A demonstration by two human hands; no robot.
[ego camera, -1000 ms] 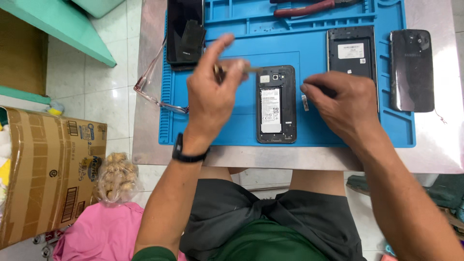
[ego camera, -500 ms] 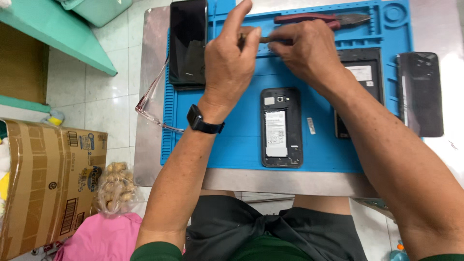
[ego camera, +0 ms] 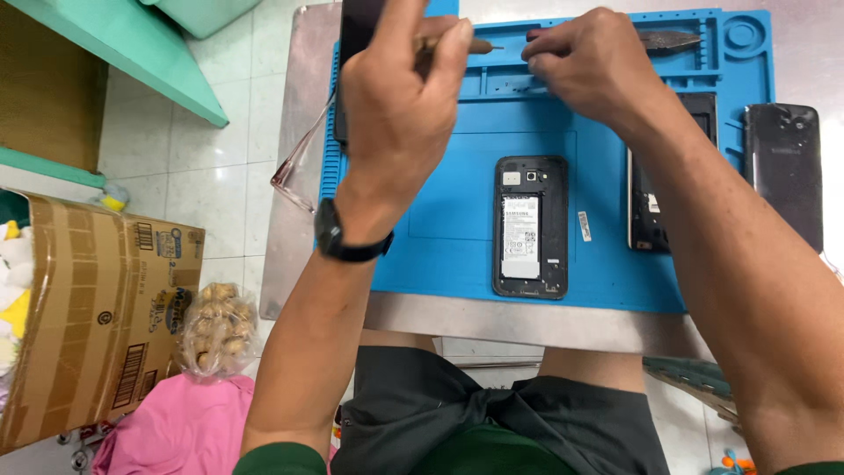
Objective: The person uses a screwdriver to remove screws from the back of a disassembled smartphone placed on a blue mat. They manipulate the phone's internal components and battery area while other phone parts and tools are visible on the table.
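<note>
The screwdriver point(ego camera: 457, 42) sits in my left hand point(ego camera: 400, 97), pinched between thumb and fingers at the far edge of the blue work mat point(ego camera: 448, 237), its thin metal tip pointing right toward my right hand point(ego camera: 589, 66). I judge that I hold it level like this so the tip is easy to reach. My right hand is curled, fingertips bunched close to the tip; what they pinch, if anything, I cannot tell. Just past it, pliers point(ego camera: 664, 40) lie in the mat's tray slots, out of the way.

Near the middle of the mat lies an opened phone point(ego camera: 530, 227), face down with its back off, so the battery shows: a white rectangular label with small dark print and square codes. A small white strip point(ego camera: 585, 226) rests just to its right. Another opened phone point(ego camera: 646, 211) lies partly under my right forearm, and a dark back cover point(ego camera: 784, 171) lies off the mat. On the floor to the left stands a brown cardboard box point(ego camera: 97, 325) with blue print and a barcode.
</note>
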